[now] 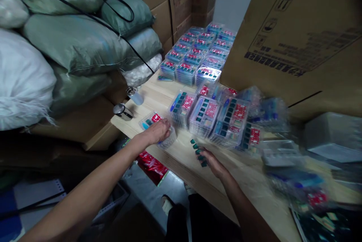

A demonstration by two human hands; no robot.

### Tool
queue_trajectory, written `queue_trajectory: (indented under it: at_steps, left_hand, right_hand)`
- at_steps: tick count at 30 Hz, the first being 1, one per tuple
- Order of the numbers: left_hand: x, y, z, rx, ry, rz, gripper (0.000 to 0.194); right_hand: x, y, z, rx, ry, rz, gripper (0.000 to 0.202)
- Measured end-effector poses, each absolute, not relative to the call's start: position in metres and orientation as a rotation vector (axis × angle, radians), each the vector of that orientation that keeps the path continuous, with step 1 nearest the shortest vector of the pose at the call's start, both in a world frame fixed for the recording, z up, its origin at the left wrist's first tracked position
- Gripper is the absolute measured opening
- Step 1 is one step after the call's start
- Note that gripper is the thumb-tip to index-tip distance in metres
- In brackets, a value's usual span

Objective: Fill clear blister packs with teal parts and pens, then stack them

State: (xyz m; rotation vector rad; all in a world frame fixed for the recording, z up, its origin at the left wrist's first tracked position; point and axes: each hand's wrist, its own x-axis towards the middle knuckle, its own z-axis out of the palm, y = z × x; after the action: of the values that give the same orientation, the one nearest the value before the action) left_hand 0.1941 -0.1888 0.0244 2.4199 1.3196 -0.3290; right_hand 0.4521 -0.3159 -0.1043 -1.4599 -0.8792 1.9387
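Observation:
My left hand [160,131] rests over a clear plastic box [169,141] near the table's front edge, its fingers bent down and pressed together; what they hold, if anything, is hidden. Inside that box a red packet [155,117] and a light blue item [145,125] show. Further right, my right hand [210,160] holds a strip of small dark green pieces [195,146] just above the wooden table [181,151]. Beyond both hands stand stacks of filled clear boxes [204,111] with green pieces, red packets and blue pens.
Two metallic cups [122,111] stand at the table's left corner. More box stacks [186,69] fill the back. A large carton [283,45] rises at the right, above blurred trays [281,152]. Stuffed sacks [76,42] are piled at the left.

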Motion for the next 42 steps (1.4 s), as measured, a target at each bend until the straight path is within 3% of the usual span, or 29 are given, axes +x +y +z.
queue_trajectory:
  at_steps: [3,8,14,19,25,30,37,42]
  left_hand:
    - [0.180,-0.184,0.026,2.305,1.365,-0.056,0.019]
    - [0.162,-0.183,0.024,1.833,1.456,0.352,0.021]
    - [0.169,-0.197,0.028,1.060,1.350,0.709,0.046]
    - [0.185,-0.215,0.045,0.783,1.278,0.708,0.049]
    - [0.190,-0.230,0.058,0.753,1.231,0.694,0.046]
    - [0.187,-0.236,0.059,0.632,1.235,0.752,0.029]
    - [0.190,-0.241,0.045,0.542,1.352,0.934,0.025]
    - [0.190,-0.244,0.045,0.617,1.371,0.891,0.034]
  right_hand:
    - [0.455,-0.306,-0.110,-1.603,-0.823,1.903,0.049]
    - [0.456,-0.290,-0.102,-1.938,-1.113,1.478,0.048]
    - [0.414,-0.277,-0.050,-1.667,-1.580,1.223,0.044]
    - [0.363,-0.251,-0.002,-1.293,-1.561,1.231,0.038]
    - [0.345,-0.235,0.012,-1.321,-1.530,1.172,0.012]
    - [0.345,-0.234,0.002,-1.315,-1.392,1.186,0.010]
    - [0.336,-0.243,0.014,-1.061,-0.894,1.662,0.020]
    - [0.340,-0.241,0.013,-1.317,-1.424,1.289,0.003]
